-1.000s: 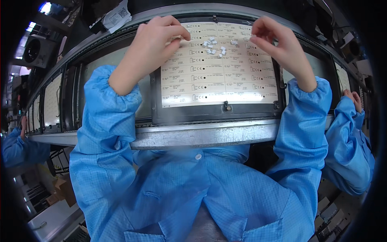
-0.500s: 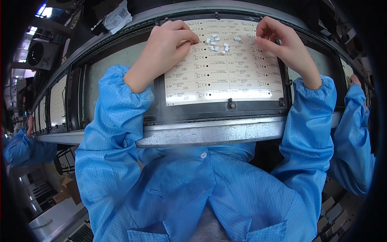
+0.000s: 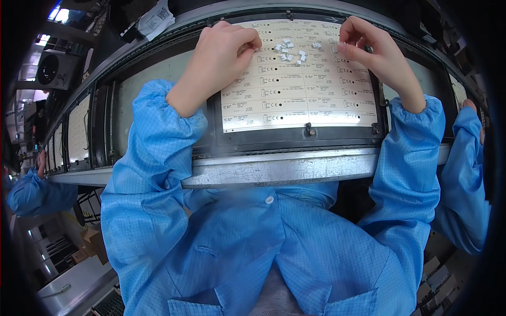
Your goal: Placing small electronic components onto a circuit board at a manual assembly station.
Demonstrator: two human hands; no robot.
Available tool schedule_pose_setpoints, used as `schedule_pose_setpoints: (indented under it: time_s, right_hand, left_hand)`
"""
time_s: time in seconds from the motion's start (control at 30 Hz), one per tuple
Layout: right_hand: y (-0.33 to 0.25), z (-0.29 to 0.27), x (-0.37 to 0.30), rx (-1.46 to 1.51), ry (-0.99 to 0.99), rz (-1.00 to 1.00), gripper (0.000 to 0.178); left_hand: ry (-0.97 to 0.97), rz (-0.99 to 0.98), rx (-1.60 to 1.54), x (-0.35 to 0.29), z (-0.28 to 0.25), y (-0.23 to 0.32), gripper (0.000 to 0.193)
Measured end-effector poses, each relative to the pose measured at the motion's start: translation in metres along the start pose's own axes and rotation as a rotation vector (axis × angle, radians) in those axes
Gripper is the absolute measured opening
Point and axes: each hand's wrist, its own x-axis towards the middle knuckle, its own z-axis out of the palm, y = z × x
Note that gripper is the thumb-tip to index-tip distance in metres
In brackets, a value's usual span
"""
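A pale panel (image 3: 290, 97) of repeated printed boards lies in a black frame (image 3: 263, 138) in front of me. Small white block-shaped parts (image 3: 285, 46) are heaped loosely on its upper middle. My left hand (image 3: 221, 58) reaches over the panel's left edge, thumb and fingers pinched together at the upper left rows; whatever is between them is hidden. Over the upper right rows, my right hand (image 3: 377, 50) is also closed in a pinch. A small white part shows beside that thumb tip, but I cannot tell whether it is gripped or lies on the panel.
A metal rail (image 3: 284, 169) runs between my body and the frame. Behind the left side lies a white crumpled bag with a printed label (image 3: 156, 21). Co-workers' blue sleeves show at the right (image 3: 464, 174) and far left (image 3: 39, 197), beside the same line.
The view has shifted slightly, so the panel sits a little higher and further right. Both hands keep nearly the same places over it, still pinched.
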Motion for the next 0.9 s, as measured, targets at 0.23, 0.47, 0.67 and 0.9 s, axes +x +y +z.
schedule_pose_setpoints:
  time_s: [0.23, 0.47, 0.67, 0.9]
  right_hand:
    - [-0.003, -0.001, 0.001, 0.005, 0.012, -0.003, 0.013]
    - [-0.001, -0.002, 0.0, 0.003, 0.001, -0.001, 0.012]
    - [-0.003, -0.005, 0.001, 0.044, -0.008, 0.05, 0.013]
    - [-0.001, -0.006, -0.011, 0.183, -0.042, 0.144, 0.016]
  left_hand:
    - [0.017, 0.051, -0.002, 0.002, -0.002, -0.001, 0.011]
    - [0.013, 0.076, 0.049, 0.003, -0.001, 0.003, 0.011]
    - [0.029, 0.03, 0.186, 0.009, -0.001, 0.022, 0.015]
    - [0.014, -0.046, 0.066, 0.021, 0.016, 0.034, 0.02]
